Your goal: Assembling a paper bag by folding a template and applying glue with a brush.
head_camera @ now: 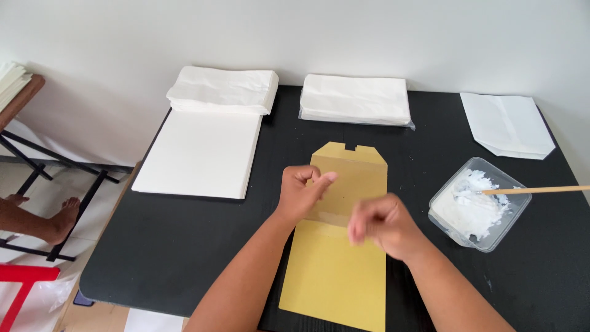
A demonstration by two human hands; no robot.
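We see a black bench point(184, 246) from above, with both hands over a yellow-brown paper envelope point(335, 276) that lies flat at its middle, the flap end pointing away from the person. The left hand point(301, 192) is curled, fingers folded toward the palm and the thumb pointing right, resting on or just above the envelope near its fold line; we cannot tell whether it pinches the paper. The right hand point(381, 224) is blurred, loosely clenched over the envelope's right edge, and we cannot tell whether it holds anything.

To the right stands a clear plastic tub point(513, 212) of white paste, with a wooden stick point(541, 190) lying across its rim and reaching toward the bench's right edge. Beyond it lies a single white paper bag point(507, 126). At the far edge are two stacks of white bags, one at left point(224, 89) and one at centre in a clear wrapper point(356, 99). A stack of white sheets point(200, 154) sits just in front of the left stack. A bare foot point(61, 218) shows by a dark frame at far left.
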